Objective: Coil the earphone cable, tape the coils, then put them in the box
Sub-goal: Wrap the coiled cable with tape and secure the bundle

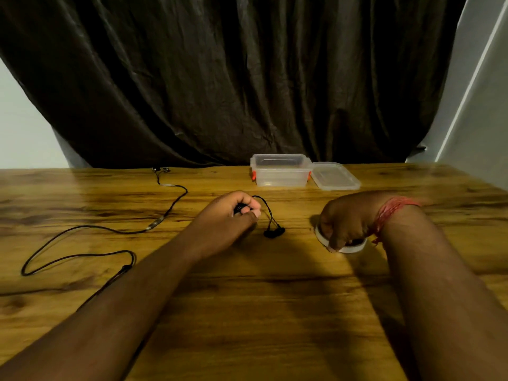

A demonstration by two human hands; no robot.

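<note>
Wood-grain table fills the lower half of the head view; its far edge runs just in front of a dark curtain, and its right edge slants down past the right forearm.

Left hand: fingers curled tight around a small bundle of black cable, the coiled earphone. A short loop rises from the fist, and two earbuds lie on the wood just right of the knuckles.

Right hand: fingers bent downward, gripping the rim of a white tape roll that lies flat on the table. A red thread band wraps the wrist.

Second earphone cable: uncoiled, lying loose on the left half of the table. It runs from a plug end at the far edge, curves toward the near side, loops once, and passes under the left forearm. It is well apart from the hands' working area.

Clear plastic box: open, with orange latches, standing at the far edge behind and between the two hands. Its lid lies flat, touching the box on the right side. Nothing can be made out inside.

Bare wood lies between the hands and the box, between the two forearms, and along the near right side. Pale wall shows at either side of the curtain.
</note>
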